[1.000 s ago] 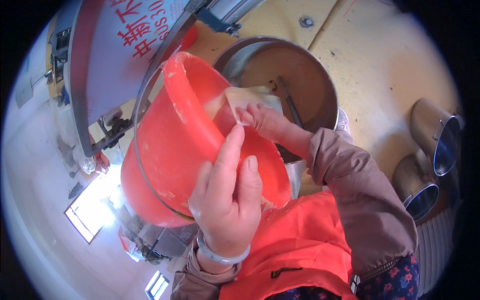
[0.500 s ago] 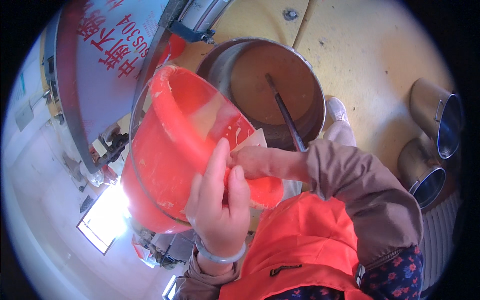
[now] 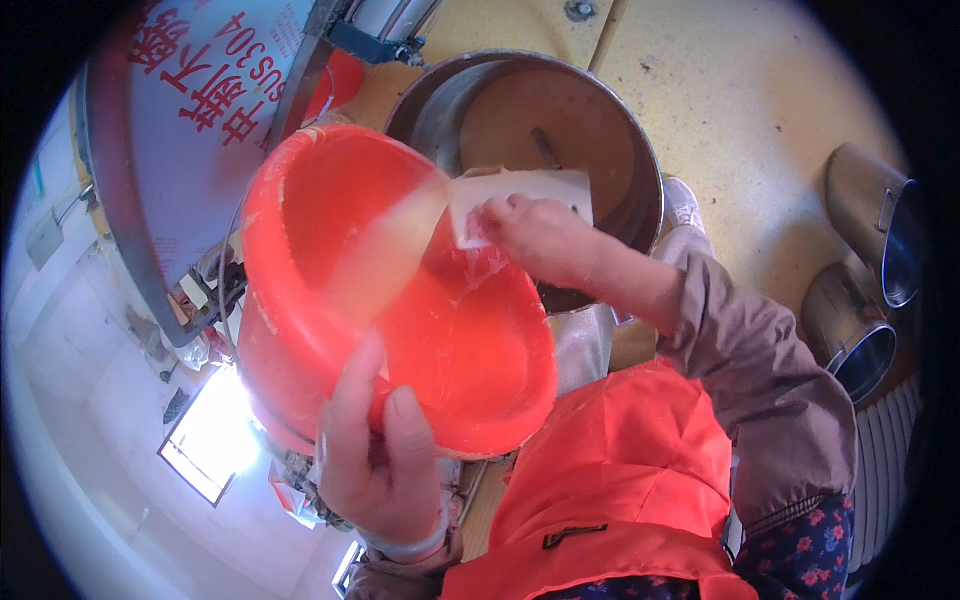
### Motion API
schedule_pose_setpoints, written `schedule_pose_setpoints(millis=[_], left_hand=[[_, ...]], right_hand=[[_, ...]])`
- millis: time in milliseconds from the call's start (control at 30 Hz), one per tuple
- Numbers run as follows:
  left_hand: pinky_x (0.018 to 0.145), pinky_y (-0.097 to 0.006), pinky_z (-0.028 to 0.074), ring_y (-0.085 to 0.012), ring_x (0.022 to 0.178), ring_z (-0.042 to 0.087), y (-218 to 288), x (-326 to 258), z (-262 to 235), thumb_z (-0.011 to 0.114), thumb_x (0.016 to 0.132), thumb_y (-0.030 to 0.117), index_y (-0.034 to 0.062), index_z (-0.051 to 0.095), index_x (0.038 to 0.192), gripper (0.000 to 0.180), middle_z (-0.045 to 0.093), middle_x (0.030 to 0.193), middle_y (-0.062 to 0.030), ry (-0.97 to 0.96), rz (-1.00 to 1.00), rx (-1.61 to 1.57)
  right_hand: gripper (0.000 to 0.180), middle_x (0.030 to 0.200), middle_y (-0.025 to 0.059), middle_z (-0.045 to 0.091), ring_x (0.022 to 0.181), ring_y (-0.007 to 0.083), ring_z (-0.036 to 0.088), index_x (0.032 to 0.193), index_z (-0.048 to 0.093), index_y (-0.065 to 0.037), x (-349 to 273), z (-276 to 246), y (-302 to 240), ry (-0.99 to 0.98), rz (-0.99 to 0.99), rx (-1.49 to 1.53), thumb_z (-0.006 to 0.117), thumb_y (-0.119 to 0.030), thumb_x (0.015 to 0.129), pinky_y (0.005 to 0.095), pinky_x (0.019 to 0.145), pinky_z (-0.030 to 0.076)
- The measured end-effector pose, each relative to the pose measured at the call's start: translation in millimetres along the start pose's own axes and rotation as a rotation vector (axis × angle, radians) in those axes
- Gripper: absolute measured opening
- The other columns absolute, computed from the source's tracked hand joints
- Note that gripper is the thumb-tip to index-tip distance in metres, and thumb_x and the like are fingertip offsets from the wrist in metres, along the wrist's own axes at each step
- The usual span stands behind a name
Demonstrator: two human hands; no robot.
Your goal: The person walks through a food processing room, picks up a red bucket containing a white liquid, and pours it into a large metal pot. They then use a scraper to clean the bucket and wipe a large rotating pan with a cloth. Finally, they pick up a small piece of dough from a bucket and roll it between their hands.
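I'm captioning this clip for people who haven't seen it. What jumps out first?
A big red bucket fills the centre, tilted, with the left hand gripping its near rim. The right hand presses a pale flat scraper against its inner wall. Behind, a large round metal drum stands open on the yellow floor.

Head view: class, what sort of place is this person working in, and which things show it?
Probably a workshop or small food-processing plant. A big steel drum stands on a yellow floor, more steel cans lie nearby, and the left hand tilts a red bucket while the right hand scrapes it with a white scraper.
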State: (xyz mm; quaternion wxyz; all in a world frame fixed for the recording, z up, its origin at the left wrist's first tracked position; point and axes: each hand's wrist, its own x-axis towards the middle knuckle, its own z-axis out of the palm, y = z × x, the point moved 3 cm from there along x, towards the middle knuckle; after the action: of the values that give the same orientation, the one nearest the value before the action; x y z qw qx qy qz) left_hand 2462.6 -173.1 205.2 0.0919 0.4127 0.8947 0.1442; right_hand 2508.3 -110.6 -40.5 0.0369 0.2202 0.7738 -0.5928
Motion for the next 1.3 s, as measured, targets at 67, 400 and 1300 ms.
schedule_pose_setpoints(millis=[67, 400, 1300], left_hand=[[0.064, -0.025, 0.046, -0.0167, 0.072, 0.057, -3.9, -1.6, -2.8, 0.055, 0.085, 0.002, -0.0061, 0.058, 0.116, 0.032, 0.064, 0.095, -0.0123, 0.014, -0.058, -0.087], [0.086, -0.04, 0.048, -0.0296, 0.098, 0.059, -6.4, -22.2, 1.6, 0.047, 0.082, 0.008, -0.0123, 0.056, 0.111, 0.036, 0.06, 0.11, -0.0228, 0.168, -0.247, -0.121], [0.053, -0.026, 0.041, -0.0138, 0.06, 0.05, 5.5, 11.1, 5.4, 0.059, 0.082, 0.001, -0.0059, 0.059, 0.113, 0.033, 0.064, 0.085, -0.0111, -0.085, 0.068, -0.08]], right_hand=[[0.021, 0.095, 0.0147, 0.062, 0.088, 0.0345, 0.061, 0.098, 0.061, -0.004, -8.5, 14.9, -29.5, -0.058, -0.194, 0.101, 0.047, -0.013, 0.083, 0.0424, 0.078, 0.048], [0.026, 0.095, 0.0173, 0.062, 0.085, 0.036, 0.062, 0.101, 0.063, -0.001, 25.7, 259.1, -144.2, -0.66, -1.2, -0.073, 0.052, -0.012, 0.079, 0.0441, 0.073, 0.05], [0.049, 0.098, 0.0172, 0.05, 0.075, 0.0351, 0.061, 0.131, 0.037, -0.004, 27.0, 49.4, 29.6, 0.203, -0.177, -0.129, 0.049, -0.015, 0.084, 0.0419, 0.064, 0.051]])
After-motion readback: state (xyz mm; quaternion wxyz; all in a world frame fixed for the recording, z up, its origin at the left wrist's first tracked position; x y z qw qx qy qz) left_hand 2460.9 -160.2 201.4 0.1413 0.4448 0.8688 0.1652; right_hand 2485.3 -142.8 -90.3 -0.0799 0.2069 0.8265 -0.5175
